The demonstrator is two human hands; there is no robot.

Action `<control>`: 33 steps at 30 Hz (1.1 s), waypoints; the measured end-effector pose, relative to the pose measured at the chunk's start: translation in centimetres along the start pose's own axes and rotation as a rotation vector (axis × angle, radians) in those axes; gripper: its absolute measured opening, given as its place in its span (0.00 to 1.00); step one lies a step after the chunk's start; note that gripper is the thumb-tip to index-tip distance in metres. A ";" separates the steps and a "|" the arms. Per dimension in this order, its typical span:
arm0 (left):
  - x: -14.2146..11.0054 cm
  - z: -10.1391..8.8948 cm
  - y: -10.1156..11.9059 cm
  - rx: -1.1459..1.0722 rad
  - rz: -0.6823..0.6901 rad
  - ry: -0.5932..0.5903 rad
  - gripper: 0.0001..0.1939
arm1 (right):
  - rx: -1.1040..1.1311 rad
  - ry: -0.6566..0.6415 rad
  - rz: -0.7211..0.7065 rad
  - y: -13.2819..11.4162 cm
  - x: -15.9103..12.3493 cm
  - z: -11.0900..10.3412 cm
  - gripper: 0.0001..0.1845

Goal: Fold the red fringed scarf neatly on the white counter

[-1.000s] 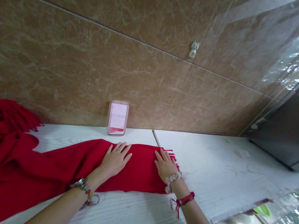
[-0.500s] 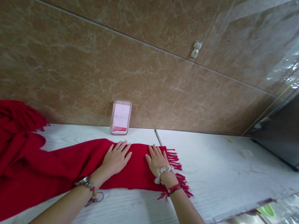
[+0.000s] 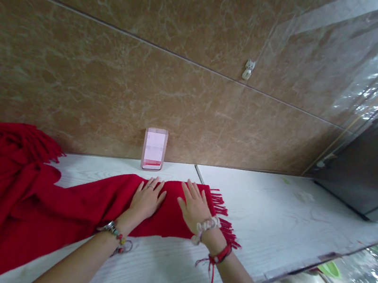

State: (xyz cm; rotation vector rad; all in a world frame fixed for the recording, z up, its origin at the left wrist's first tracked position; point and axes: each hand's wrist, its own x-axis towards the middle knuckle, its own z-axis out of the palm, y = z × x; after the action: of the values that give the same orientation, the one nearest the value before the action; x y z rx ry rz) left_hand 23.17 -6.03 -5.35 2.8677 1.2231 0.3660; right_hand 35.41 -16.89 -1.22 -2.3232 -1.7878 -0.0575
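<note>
Already, one end of the scarf (image 3: 169, 219) lies flat at lower centre; the rest, at lower left, is bunched, not yet flat. The left hand (image 3: 145, 200) and right hand (image 3: 194, 209) are over the flat stretch, fingers spread, gripping nothing.

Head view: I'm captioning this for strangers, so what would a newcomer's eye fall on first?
The red scarf, heaped at the picture's left and stretching to a flat end on the white counter. Next, the left hand, spread on that flat end, and the right hand over it nearer the fringe. Beyond them, what looks like a phone stands by the brown wall.
</note>
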 end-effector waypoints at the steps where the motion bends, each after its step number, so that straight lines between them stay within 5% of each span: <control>1: 0.0 0.1 -0.1 0.001 0.003 0.001 0.22 | 0.010 -0.020 -0.022 -0.6 -0.3 0.6 0.26; 6: 0.1 0.3 -0.2 0.005 -0.002 0.000 0.22 | -0.018 -0.078 0.004 0.5 -1.3 2.4 0.26; 17: -0.9 -0.7 2.2 -0.053 0.094 -0.132 0.24 | -0.076 -0.113 -0.054 7.2 -1.5 1.2 0.25; 22: -0.9 -0.7 2.3 -0.059 0.095 -0.137 0.24 | -0.077 -0.178 0.034 9.0 -1.4 0.5 0.25; 29: -0.8 -0.6 2.4 -0.045 0.098 -0.135 0.24 | -0.098 -0.053 -0.077 4.3 1.2 0.4 0.26; 33: -0.7 -0.5 2.3 -0.012 0.094 -0.127 0.24 | -0.073 -0.122 -0.155 1.6 3.1 1.6 0.25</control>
State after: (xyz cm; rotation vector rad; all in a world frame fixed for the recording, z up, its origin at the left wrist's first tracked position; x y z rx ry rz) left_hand 24.20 -8.16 -4.84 2.8940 1.0651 0.1880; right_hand 37.58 -13.99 -2.53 -2.2765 -2.0563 -0.0043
